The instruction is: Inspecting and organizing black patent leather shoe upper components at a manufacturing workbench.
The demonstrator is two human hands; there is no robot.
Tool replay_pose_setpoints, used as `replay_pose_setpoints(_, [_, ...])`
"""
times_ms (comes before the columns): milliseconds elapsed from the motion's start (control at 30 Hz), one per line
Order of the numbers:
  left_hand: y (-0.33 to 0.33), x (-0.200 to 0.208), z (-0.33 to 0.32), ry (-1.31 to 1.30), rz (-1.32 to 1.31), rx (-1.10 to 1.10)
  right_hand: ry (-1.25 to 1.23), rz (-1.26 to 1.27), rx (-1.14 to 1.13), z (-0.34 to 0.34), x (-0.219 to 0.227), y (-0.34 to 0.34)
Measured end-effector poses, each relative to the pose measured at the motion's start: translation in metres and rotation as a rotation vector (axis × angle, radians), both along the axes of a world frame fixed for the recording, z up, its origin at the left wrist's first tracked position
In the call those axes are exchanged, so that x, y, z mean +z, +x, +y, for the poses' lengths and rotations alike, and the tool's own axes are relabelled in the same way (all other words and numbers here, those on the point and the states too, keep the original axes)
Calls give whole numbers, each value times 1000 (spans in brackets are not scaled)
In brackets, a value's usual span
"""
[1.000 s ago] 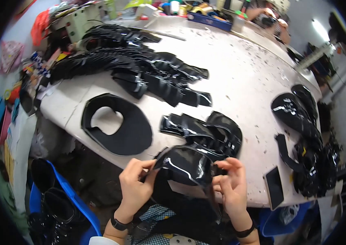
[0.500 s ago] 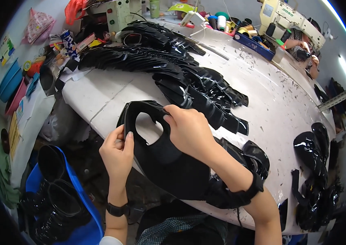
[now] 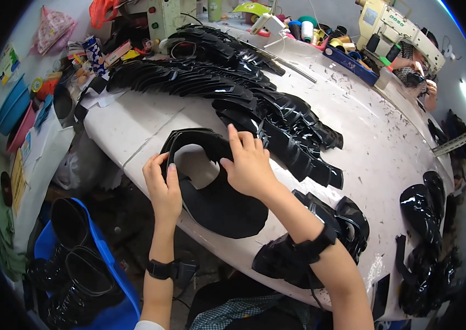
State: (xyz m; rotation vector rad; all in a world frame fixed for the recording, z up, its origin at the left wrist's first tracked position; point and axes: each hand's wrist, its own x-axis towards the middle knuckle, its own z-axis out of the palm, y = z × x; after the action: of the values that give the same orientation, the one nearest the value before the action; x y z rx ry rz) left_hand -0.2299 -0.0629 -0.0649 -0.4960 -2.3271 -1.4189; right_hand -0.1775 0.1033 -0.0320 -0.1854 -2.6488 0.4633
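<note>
A curved black shoe upper [image 3: 225,209], matte on the side facing me, stands bent round an oval opening near the table's front edge. My left hand [image 3: 162,184] pinches its left rim, thumb inside and fingers outside. At the opposite rim is my right hand [image 3: 249,168], its thumb tip touching the edge by the opening and its fingers spread, the forefinger pointing up. Beyond that hand lie overlapping rows of glossy black shoe uppers [image 3: 183,80]. More glossy black pieces [image 3: 351,220] rest under and beside my right forearm.
The white table [image 3: 354,159] bears scattered dark scraps. A blue tray [image 3: 348,65] holds thread spools. At the far right, a person's hands [image 3: 423,77] work at a sewing machine [image 3: 398,30]. Black boots [image 3: 87,269] fill a blue bin at lower left. Glossy pieces [image 3: 423,220] hang near the right edge.
The upper's lower part has drawn up and now curves rounder about the opening. My right hand's fingers have loosened and spread, while my left hand keeps its pinch on the rim.
</note>
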Motion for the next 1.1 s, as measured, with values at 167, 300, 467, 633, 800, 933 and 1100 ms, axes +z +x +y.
replay_pose_setpoints(167, [30, 33, -10, 2, 105, 25, -279, -8, 134, 5, 73, 68])
replay_pose_setpoints(300, [115, 105, 3, 136, 113, -496, -439, -80, 251, 11, 119, 135])
replay_pose_setpoints(467, [179, 128, 72, 1035, 570, -1925, -498, 146, 217, 9, 167, 218])
replay_pose_setpoints(633, [200, 158, 82, 768, 299, -2585, -538, 322, 105, 32, 164, 294])
replay_pose_setpoints(800, [237, 149, 65, 946, -1144, -2286, -446, 21, -411, 100, 92, 344])
replay_pose_setpoints(933, [260, 154, 78, 927, -706, -2647, 170, -116, -853, 160, 19, 414])
replay_pose_setpoints(1100, [277, 148, 106, 988, -41, -2819, 452, -221, -1011, 196, 4, 465])
